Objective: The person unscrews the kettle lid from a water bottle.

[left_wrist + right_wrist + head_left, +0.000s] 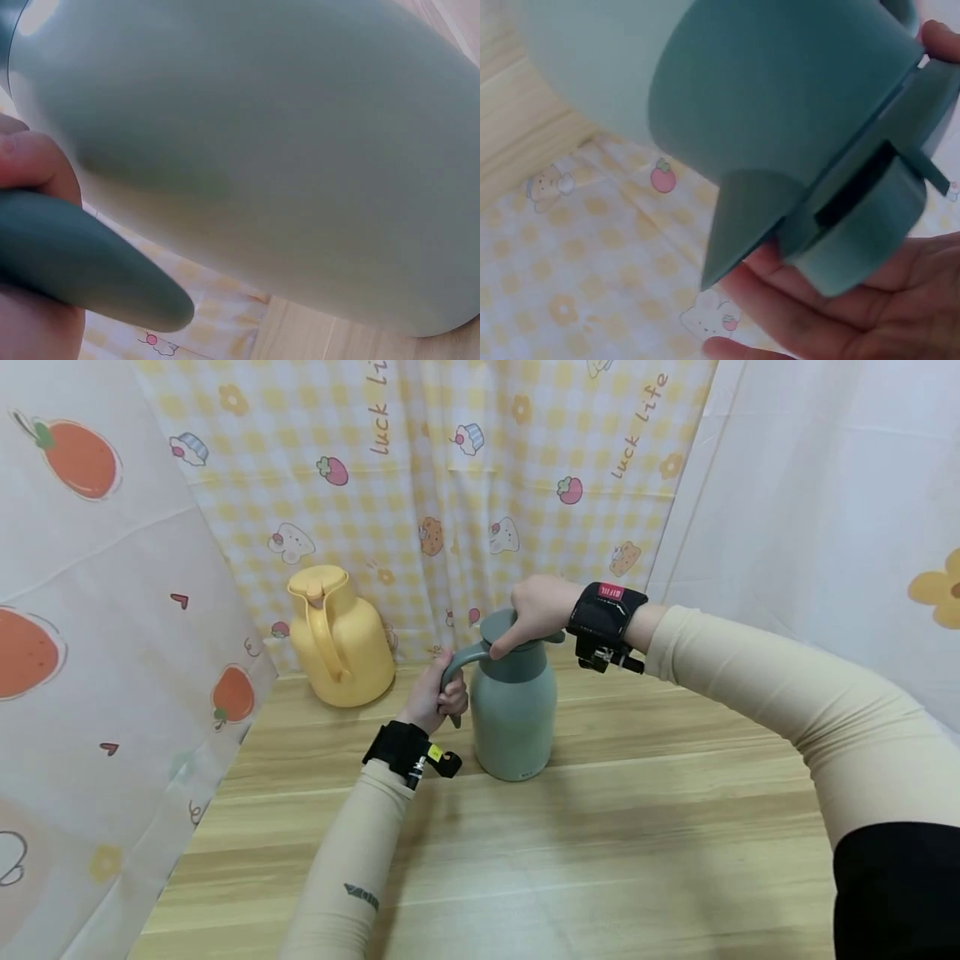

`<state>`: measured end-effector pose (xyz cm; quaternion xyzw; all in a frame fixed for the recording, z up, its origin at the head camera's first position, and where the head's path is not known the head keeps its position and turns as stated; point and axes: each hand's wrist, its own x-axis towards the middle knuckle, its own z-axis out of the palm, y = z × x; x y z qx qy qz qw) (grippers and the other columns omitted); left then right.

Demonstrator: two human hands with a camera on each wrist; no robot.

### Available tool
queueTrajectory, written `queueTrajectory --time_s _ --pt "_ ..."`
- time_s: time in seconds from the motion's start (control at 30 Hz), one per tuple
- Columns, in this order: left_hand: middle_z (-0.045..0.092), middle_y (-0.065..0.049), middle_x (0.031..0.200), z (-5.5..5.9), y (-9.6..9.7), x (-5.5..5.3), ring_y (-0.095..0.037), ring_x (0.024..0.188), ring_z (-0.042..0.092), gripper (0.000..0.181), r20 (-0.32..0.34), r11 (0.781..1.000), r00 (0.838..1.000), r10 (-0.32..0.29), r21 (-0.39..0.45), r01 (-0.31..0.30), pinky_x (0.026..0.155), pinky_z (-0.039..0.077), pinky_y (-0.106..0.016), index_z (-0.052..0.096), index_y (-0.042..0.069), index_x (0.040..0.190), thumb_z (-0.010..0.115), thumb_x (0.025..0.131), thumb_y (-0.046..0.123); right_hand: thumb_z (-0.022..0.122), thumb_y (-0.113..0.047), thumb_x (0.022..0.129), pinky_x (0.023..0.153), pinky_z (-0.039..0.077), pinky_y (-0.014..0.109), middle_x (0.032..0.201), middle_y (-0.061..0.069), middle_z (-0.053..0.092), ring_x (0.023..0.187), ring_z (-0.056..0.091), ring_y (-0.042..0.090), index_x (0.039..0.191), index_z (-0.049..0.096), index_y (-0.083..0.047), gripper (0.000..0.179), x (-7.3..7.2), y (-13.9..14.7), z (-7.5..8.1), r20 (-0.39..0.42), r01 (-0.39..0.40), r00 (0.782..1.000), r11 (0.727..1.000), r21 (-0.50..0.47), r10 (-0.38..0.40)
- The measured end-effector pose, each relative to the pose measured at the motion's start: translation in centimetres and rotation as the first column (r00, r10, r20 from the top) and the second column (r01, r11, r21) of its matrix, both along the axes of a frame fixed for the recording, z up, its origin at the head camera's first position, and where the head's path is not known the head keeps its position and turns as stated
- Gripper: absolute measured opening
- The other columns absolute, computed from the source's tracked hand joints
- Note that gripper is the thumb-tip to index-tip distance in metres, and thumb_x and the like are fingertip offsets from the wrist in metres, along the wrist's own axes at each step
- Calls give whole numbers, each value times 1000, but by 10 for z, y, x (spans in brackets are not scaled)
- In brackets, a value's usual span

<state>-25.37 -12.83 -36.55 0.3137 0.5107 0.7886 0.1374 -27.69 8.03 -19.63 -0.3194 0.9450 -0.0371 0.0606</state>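
A green thermos jug (514, 722) stands upright on the wooden table. My left hand (433, 695) grips its curved handle (82, 262), fingers wrapped round it; the handle's lower end sticks out below the fist. From above, my right hand (543, 606) holds the darker green lid (495, 625), with the thumb on the handle side and the other fingers round the far side. In the right wrist view, the lid's raised tab (870, 232) lies against the fingers and palm, beside the pointed spout (746, 214). The lid sits on the neck.
A yellow jug (360, 647) with its lid on stands at the back left of the table (495, 860). A yellow checked curtain (442, 485) hangs close behind both jugs. White printed curtains (832, 510) close off the left and right sides.
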Motion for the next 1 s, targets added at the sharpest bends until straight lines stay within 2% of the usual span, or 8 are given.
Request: queueTrajectory --time_s 0.33,0.5,0.6,0.77,1.0 --pt "33 9 44 7 -1 -1 -13 37 19 59 -33 1000 999 -18 -16 17 47 8 -38 40 20 55 30 103 52 74 -55 74 48 24 25 52 -7 24 45 23 9 54 34 -18 59 -10 3 8 -8 -98 995 995 -20 98" --pt "34 9 44 9 -1 1 -13 37 20 60 -28 1000 1000 6 -28 -7 47 11 -36 40 20 54 33 102 55 76 -52 74 51 26 25 56 -6 30 49 29 10 60 41 -16 52 -14 3 11 8 -141 990 990 -8 141" --pt "34 9 44 8 -2 3 -13 38 21 60 -24 999 1000 11 -37 -12 47 13 -36 41 20 53 31 103 53 76 -50 75 52 27 25 59 -5 34 52 33 10 64 44 -16 48 -15 3 9 33 -165 986 986 -1 165" --pt "33 8 45 4 -1 7 -14 38 21 61 -19 999 999 -25 -37 25 47 12 -37 41 20 54 25 105 48 76 -47 75 54 29 26 62 -4 39 56 36 11 70 51 -14 42 -14 6 7 82 -198 977 980 4 197" --pt "32 8 44 3 -1 7 -15 39 18 59 -22 997 997 -69 -29 68 47 10 -39 42 21 54 35 101 56 79 -43 73 56 33 26 66 -3 47 58 41 12 80 60 -11 38 -17 8 7 122 -245 962 969 -22 246"
